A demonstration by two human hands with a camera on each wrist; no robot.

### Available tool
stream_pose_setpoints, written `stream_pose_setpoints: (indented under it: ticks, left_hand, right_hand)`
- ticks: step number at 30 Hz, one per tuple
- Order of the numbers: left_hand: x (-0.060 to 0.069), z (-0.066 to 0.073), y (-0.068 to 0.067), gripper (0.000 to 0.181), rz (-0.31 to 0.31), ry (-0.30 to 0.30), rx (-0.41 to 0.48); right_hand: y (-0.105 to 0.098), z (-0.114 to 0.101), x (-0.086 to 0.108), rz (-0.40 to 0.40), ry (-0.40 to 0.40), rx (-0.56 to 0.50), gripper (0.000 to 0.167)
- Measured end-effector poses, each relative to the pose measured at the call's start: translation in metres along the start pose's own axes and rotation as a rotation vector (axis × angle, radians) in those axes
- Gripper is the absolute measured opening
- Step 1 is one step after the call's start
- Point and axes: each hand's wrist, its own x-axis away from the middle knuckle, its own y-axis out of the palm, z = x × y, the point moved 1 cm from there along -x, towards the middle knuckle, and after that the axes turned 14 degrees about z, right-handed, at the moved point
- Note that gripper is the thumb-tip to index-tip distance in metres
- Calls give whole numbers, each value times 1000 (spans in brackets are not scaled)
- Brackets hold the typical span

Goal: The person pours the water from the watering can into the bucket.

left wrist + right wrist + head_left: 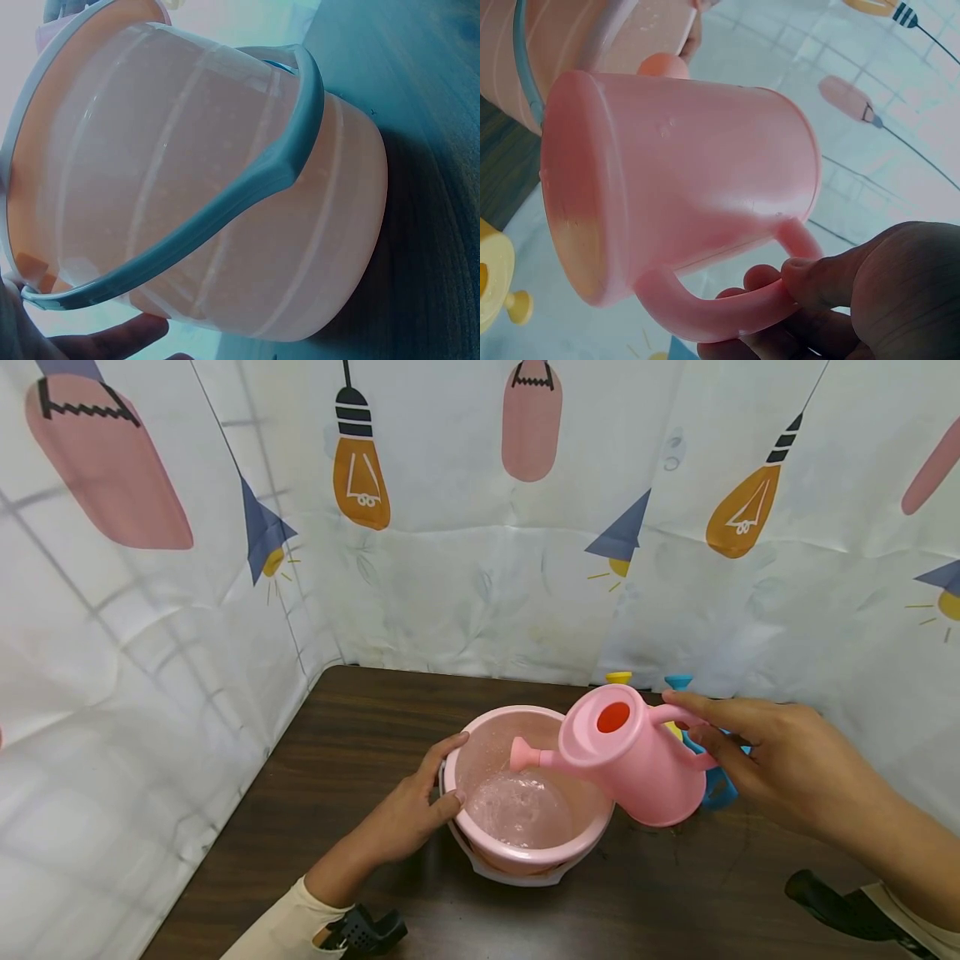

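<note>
A pink watering can [648,768] is tilted over the right side of a pink bucket [525,860], its spout head [522,753] above the opening. My right hand [787,760] grips the can by its loop handle [720,315]. Rippling clear water [517,806] lies in the bucket; whether any stream leaves the spout I cannot tell. On the bucket's left rim rests my left hand [408,814], thumb over the rim and fingers along the outer side. The bucket's grey handle [255,176] hangs down against its wall.
Behind the watering can stand a blue object [720,789] and a yellow one [495,274], both partly hidden. The dark wooden table [360,718] meets a printed white sheet [465,602] at the back and left. A few wet marks show right of the bucket.
</note>
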Motion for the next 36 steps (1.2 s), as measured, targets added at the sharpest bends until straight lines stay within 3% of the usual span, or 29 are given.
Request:
stream_pose_setpoints:
  ticks: [9, 19, 31, 36]
  left_hand:
    - [0, 0, 0, 70, 2, 0, -3]
    - [0, -1, -1, 71, -9, 5, 20]
    - [0, 0, 0, 70, -12, -20, 16]
    - [0, 0, 0, 70, -10, -18, 10]
  right_hand:
    - [0, 0, -1, 10, -12, -13, 45]
    - [0, -1, -1, 8, -3, -2, 37]
    - [1, 1, -2, 19, -22, -29, 59]
    - [1, 1, -1, 16, -14, -29, 59]
